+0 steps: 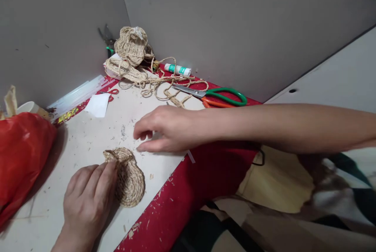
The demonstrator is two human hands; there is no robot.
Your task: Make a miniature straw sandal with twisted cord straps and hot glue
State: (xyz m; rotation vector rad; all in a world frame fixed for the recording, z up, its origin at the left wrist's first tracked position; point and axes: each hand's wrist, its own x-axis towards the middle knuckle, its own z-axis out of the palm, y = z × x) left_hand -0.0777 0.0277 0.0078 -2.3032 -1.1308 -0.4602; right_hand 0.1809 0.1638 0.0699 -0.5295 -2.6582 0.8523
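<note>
My left hand [91, 195] is closed on the upper left edge of a woven straw-rope piece [132, 181], coiled and curved, on the pale board. Part of that piece is hidden behind my fingers. To its upper right my right hand [160, 130] hovers over the board, fingers curled and apart from the thumb, with nothing visible between them. Beyond my right hand lie large scissors [202, 93] with one green and one orange handle. A tangle of braided straw cord [152, 83] is spread beside their blades.
A coiled straw piece [131, 44] and dark-bladed pruners [107, 36] sit in the corner by grey panels. Nearby are a white-and-green tube [178, 69], small red scissors [113, 94], white paper [97, 105] and clear sticks [78, 95]. A red bag [25, 158] bulges at left.
</note>
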